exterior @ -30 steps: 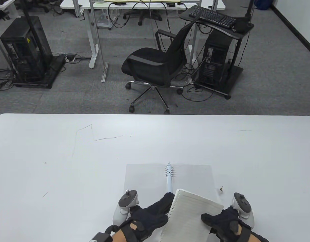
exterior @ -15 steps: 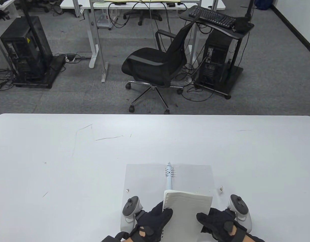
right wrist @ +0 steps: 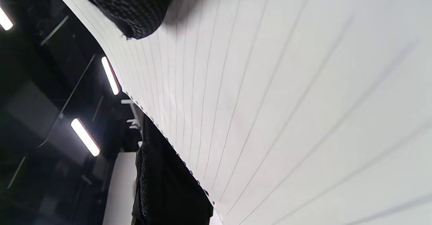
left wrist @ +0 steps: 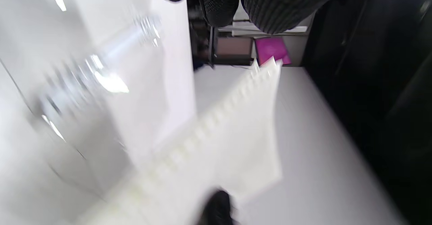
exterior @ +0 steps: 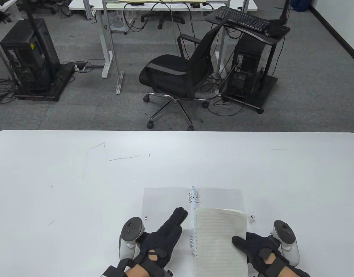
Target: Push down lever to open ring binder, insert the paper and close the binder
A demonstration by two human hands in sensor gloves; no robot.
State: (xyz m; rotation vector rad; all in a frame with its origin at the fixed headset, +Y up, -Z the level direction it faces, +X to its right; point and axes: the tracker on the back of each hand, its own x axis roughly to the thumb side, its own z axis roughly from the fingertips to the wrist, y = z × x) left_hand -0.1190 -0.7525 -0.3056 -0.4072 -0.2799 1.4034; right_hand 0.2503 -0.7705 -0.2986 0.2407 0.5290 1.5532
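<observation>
Freed from the paper (exterior: 220,239), the left hand (exterior: 162,239) now lies flat-fingered beside the binder (exterior: 165,199) rings, while the right hand (exterior: 252,248) pinches the sheet flat, holes nearly aligned for threading.

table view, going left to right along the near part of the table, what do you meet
left hand's tracker → left hand → ring spine → lined paper → right hand → right hand's tracker

Black office chair (exterior: 177,78), computer towers (exterior: 27,57)
</observation>
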